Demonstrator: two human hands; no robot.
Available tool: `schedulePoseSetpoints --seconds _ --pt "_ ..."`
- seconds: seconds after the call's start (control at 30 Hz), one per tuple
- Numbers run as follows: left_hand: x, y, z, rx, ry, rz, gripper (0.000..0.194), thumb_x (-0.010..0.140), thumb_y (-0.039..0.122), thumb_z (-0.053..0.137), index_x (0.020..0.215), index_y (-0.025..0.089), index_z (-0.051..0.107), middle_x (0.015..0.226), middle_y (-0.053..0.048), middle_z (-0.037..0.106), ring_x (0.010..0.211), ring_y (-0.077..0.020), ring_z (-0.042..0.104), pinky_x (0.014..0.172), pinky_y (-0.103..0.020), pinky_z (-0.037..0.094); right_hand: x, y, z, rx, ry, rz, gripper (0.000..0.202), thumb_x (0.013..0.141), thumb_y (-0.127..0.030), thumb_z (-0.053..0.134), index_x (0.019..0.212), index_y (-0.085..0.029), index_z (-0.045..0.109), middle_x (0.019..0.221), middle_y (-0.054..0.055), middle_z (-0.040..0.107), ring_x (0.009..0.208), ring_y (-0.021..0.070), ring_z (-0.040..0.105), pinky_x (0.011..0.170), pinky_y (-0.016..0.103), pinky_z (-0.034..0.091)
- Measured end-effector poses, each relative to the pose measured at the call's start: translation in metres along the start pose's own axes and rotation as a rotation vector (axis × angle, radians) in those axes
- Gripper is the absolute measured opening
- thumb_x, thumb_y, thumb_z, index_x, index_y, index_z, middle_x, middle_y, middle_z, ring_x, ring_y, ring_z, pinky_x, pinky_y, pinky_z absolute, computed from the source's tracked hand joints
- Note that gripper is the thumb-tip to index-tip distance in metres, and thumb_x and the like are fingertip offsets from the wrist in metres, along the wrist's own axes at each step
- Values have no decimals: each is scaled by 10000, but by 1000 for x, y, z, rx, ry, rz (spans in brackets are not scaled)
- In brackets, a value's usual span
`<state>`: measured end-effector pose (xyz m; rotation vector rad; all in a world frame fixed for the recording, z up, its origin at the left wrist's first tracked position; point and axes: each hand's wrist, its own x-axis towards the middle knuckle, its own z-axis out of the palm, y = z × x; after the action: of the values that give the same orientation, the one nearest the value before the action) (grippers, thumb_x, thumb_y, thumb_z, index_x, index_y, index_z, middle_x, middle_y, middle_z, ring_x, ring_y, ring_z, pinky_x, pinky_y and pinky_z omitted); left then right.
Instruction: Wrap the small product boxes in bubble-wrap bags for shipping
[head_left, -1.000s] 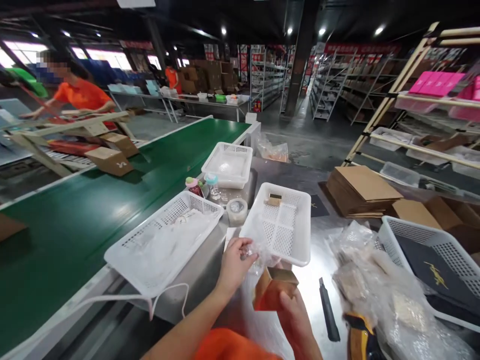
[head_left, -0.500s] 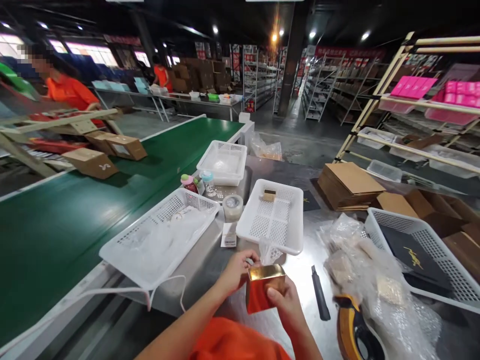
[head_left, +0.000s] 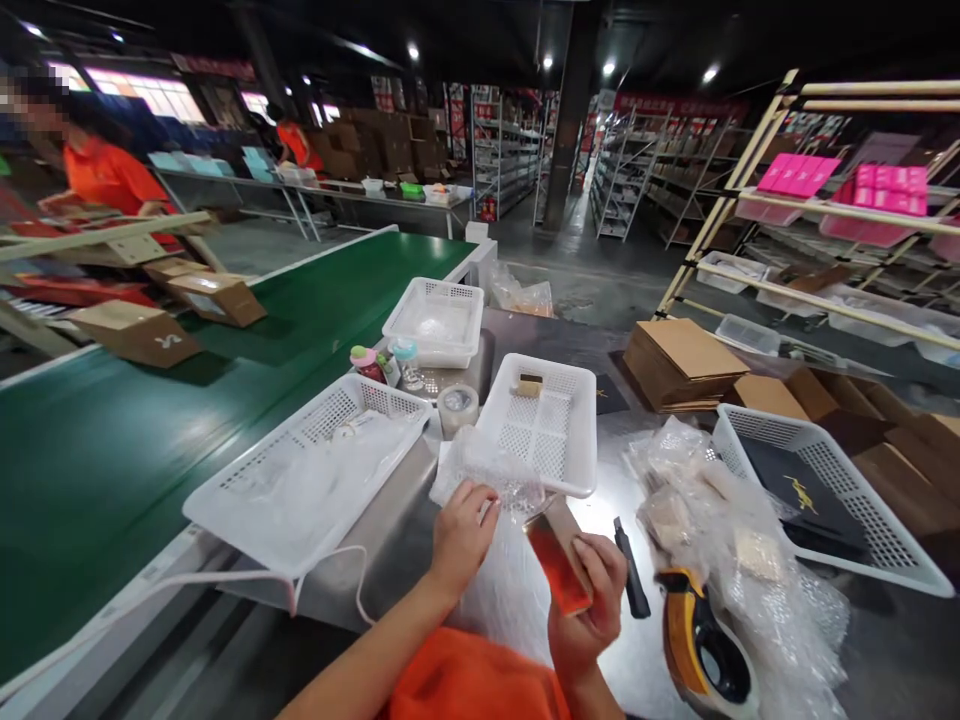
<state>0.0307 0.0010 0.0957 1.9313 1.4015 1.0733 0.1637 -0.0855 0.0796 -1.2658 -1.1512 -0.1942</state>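
Observation:
My right hand (head_left: 589,595) grips a shiny gold box (head_left: 559,555) by its right side. The box is tilted, and its mirror-like face reflects orange. My left hand (head_left: 461,540) is closed, its fingertips pinching the near edge of a clear sheet or bag of bubble wrap (head_left: 487,465). The bubble wrap spreads over the steel table beyond the hand, against the near edge of a white perforated basket (head_left: 589,430). A small gold-and-black box (head_left: 529,386) lies in that basket. Just right of my right hand is a black box cutter (head_left: 631,570).
Bubble-wrapped items (head_left: 742,550) and a tape dispenser (head_left: 701,640) lie at right, beside a basket of black packages (head_left: 926,560). Flat cartons (head_left: 679,365) are stacked behind. At left, a white basket (head_left: 225,525) borders the green conveyor (head_left: 322,330). A co-worker (head_left: 112,175) stands beyond.
The gold box has turned and moved right with my right hand. My left hand has come away from it, and the bubble wrap now lies spread out to the left.

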Motion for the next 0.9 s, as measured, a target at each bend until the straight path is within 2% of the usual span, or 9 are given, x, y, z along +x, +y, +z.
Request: schedulePoseSetpoints --seconds 0.07,0.23,0.37,0.43,0.5,0.63,0.73,0.8,0.9 --pt "-1 1 1 -44 -33 -23 259 879 340 475 720 192 617 679 5 553 615 -136 493 616 -252 366 -4 0 0 55 -113 -122 442 825 -103 573 1222 -298 576 1104 85 589 1043 260 577 850 463 516" --pt "0 0 -4 -174 -30 -74 278 916 360 454 755 183 595 637 22 567 590 -126 514 588 -234 378 -17 17 4 24 -275 -218 538 783 -56 592 1259 -298 525 1102 77 665 1066 253 616 839 432 549" --pt "-4 0 -7 -29 -86 146 255 939 287 426 831 185 633 758 -28 654 708 -156 594 677 -259 442 -22 30 -1 -193 -325 -237 420 790 -108 586 1177 -269 611 1041 66 726 959 258 628 810 427 510" --pt "-9 0 -5 102 -145 296 277 950 250 401 858 186 654 787 -52 675 751 -172 616 703 -275 460 -18 30 -3 -225 -334 -55 281 791 -197 627 1065 -241 666 922 56 737 782 222 615 709 370 495" --pt "-16 0 0 220 -202 381 292 957 224 380 900 183 663 781 -62 679 742 -180 625 681 -279 470 -12 25 -1 -161 -342 279 168 775 -307 683 917 -217 689 757 24 702 647 180 573 607 309 464" --pt "-28 2 9 309 -285 400 300 945 154 360 1099 179 616 892 -80 697 818 -204 647 708 -300 495 -6 16 12 272 -300 930 323 687 -460 761 835 -189 667 700 0 674 615 159 583 550 266 465" --pt "-29 6 12 363 -350 377 285 926 113 358 1015 172 623 875 -84 684 802 -211 639 689 -304 489 -11 19 20 586 -311 1313 340 646 -459 793 785 -182 651 590 -26 616 483 111 524 429 213 399" --pt "-26 9 11 428 -398 345 267 901 79 374 923 171 624 849 -79 670 787 -208 630 672 -296 479 -16 25 23 746 -355 1438 318 642 -444 793 700 -185 618 528 -39 563 428 94 485 385 194 360" --pt "-21 11 8 503 -466 308 245 876 51 409 896 173 621 857 -79 667 803 -208 630 670 -285 474 -22 32 24 846 -375 1361 356 601 -461 797 621 -195 563 504 -47 520 401 79 433 343 176 286"
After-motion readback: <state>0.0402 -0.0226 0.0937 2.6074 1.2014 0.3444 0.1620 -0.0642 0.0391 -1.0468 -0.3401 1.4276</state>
